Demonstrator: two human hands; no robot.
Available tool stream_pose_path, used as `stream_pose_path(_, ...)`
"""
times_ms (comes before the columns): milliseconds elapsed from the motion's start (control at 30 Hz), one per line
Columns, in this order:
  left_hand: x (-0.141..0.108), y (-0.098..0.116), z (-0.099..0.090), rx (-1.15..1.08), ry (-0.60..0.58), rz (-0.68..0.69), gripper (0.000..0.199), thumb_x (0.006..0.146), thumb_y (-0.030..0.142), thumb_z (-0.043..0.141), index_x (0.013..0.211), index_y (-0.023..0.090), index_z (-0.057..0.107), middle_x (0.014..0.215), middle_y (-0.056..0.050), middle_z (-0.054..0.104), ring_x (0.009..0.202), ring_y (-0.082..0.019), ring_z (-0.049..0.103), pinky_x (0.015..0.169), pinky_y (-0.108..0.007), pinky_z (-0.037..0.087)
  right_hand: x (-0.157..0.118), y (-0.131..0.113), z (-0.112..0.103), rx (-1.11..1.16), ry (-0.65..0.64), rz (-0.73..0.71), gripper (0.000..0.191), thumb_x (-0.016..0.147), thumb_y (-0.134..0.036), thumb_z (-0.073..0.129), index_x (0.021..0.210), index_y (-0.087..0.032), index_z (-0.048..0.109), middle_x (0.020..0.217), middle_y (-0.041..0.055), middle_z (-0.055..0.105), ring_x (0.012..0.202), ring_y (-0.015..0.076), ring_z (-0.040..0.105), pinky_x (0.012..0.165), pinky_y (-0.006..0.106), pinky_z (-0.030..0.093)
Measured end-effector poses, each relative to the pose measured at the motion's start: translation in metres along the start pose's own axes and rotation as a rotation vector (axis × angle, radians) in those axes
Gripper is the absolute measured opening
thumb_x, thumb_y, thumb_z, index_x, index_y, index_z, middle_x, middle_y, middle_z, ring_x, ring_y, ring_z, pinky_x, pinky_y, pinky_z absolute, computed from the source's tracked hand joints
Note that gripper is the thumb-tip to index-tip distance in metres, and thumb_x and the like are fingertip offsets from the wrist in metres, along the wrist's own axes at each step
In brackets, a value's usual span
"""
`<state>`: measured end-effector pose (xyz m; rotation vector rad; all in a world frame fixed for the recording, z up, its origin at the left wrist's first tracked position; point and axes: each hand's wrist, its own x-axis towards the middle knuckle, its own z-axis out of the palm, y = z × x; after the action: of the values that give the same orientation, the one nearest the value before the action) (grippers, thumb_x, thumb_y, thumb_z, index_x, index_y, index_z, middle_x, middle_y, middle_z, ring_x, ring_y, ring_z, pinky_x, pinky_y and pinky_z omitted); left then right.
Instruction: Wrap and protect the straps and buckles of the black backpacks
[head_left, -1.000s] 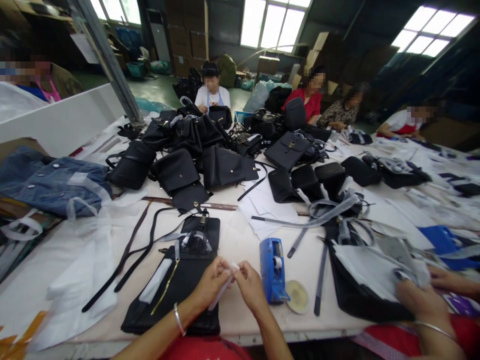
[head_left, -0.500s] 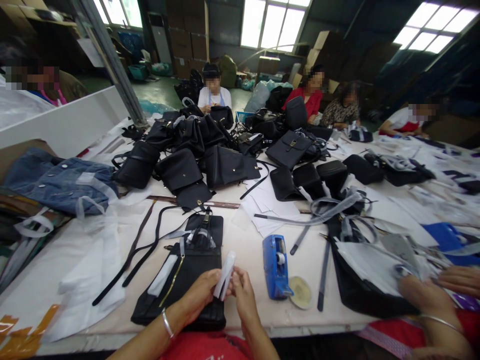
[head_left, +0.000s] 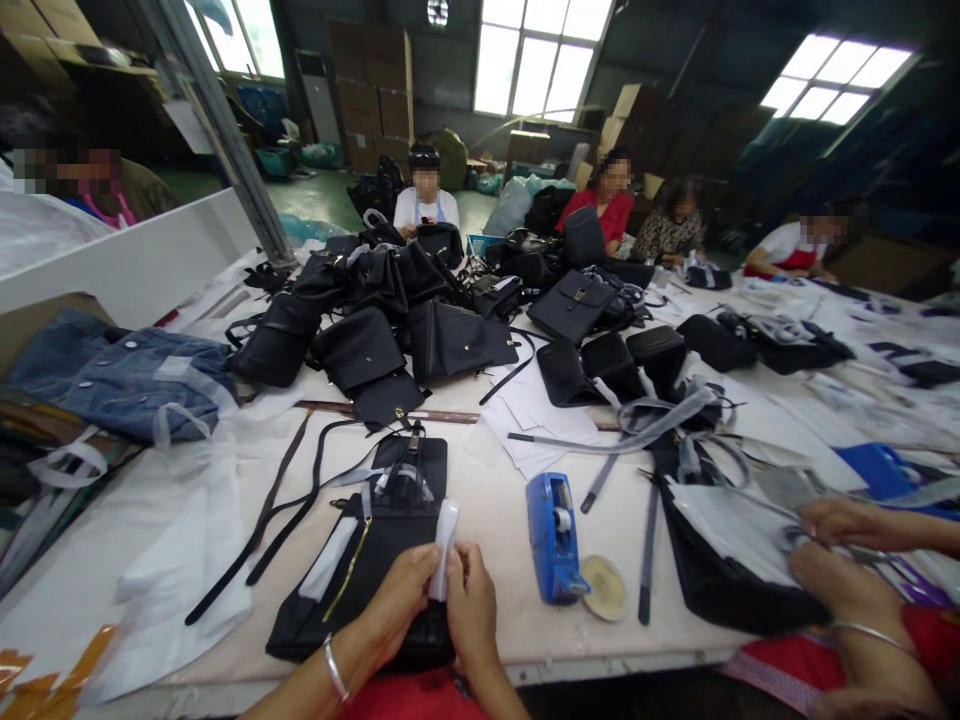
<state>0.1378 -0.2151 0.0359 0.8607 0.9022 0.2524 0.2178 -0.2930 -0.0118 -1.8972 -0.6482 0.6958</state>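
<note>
A narrow white wrapping strip point(head_left: 448, 522), perhaps paper or foam, stands upright between my hands. My left hand point(head_left: 409, 590) pinches its lower left side, and my right hand point(head_left: 472, 600) closes on its right edge. Whether anything is inside the strip is hidden. Beneath my hands lies a black leather backpack point(head_left: 409, 515) with a gold zipper point(head_left: 349, 570) and long black straps point(head_left: 281, 530). Another white piece point(head_left: 328, 558) rests on the backpack, left of the zipper.
Right of my hands stand a blue tape dispenser point(head_left: 553, 540) and a round tape roll point(head_left: 602, 588). Black bags point(head_left: 360, 350) are heaped across the table. At right, a co-worker's hands point(head_left: 847, 570) work on a black bag point(head_left: 712, 580). A denim garment point(head_left: 127, 370) lies left.
My right hand has turned and closed nearer to my left on the white strip, which now stands straighter. The co-worker's far hand has moved left onto their bag.
</note>
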Motion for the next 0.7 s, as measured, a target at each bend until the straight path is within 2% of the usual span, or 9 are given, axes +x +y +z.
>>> stream_pose_path(133,0.000,0.001,0.004,-0.023,-0.002,0.041,0.041,0.072,0.054,0.066,0.079,0.013,0.066,0.067,-0.002,0.063,0.061,-0.015,0.054,0.057,-0.023,0.037,0.000,-0.006,0.000,-0.275,0.038,-0.127,0.021,0.093,-0.036,0.039,0.098,-0.023,0.055,0.089,0.0065,0.067,0.082,0.0244,0.063,0.068,0.032,0.044)
stream_pose_path(267,0.004,-0.003,0.005,-0.083,0.001,0.024,0.037,0.073,0.049,0.067,0.073,0.012,0.066,0.065,-0.003,0.063,0.060,-0.015,0.054,0.056,-0.023,0.038,-0.001,-0.004,0.003,-0.458,0.072,-0.249,0.017,0.093,-0.030,0.038,0.098,-0.021,0.052,0.086,0.0094,0.064,0.079,0.0259,0.062,0.068,0.035,0.045)
stream_pose_path(367,0.011,-0.011,0.003,-0.101,0.040,0.001,0.035,0.070,0.046,0.071,0.073,0.012,0.067,0.063,-0.004,0.064,0.061,-0.017,0.057,0.056,-0.024,0.040,-0.004,0.004,0.006,-0.480,0.076,-0.318,0.018,0.093,-0.025,0.036,0.101,-0.020,0.051,0.087,0.0101,0.061,0.079,0.0250,0.061,0.070,0.036,0.047)
stream_pose_path(500,0.018,-0.022,0.001,-0.121,0.078,-0.018,0.030,0.065,0.039,0.076,0.073,0.011,0.068,0.063,-0.004,0.065,0.058,-0.016,0.058,0.054,-0.024,0.041,-0.015,0.016,0.004,-0.383,0.013,-0.448,0.032,0.091,-0.018,0.034,0.120,-0.017,0.045,0.105,0.0132,0.059,0.093,0.0244,0.059,0.078,0.038,0.050)
stream_pose_path(600,0.022,-0.026,0.001,-0.120,0.037,-0.027,0.028,0.068,0.037,0.075,0.074,0.011,0.067,0.063,-0.004,0.065,0.056,-0.014,0.057,0.054,-0.023,0.043,-0.026,0.020,-0.011,-0.352,-0.052,-0.522,0.047,0.088,-0.021,0.041,0.135,-0.018,0.038,0.117,0.0146,0.055,0.105,0.0261,0.056,0.084,0.040,0.051)
stream_pose_path(700,0.026,-0.029,-0.002,-0.107,0.022,-0.046,0.028,0.071,0.036,0.075,0.077,0.010,0.067,0.068,-0.006,0.067,0.058,-0.013,0.058,0.058,-0.023,0.047,-0.029,0.023,-0.045,-0.375,-0.102,-0.525,0.055,0.087,-0.028,0.050,0.140,-0.021,0.036,0.123,0.0132,0.055,0.109,0.0265,0.055,0.088,0.040,0.050)
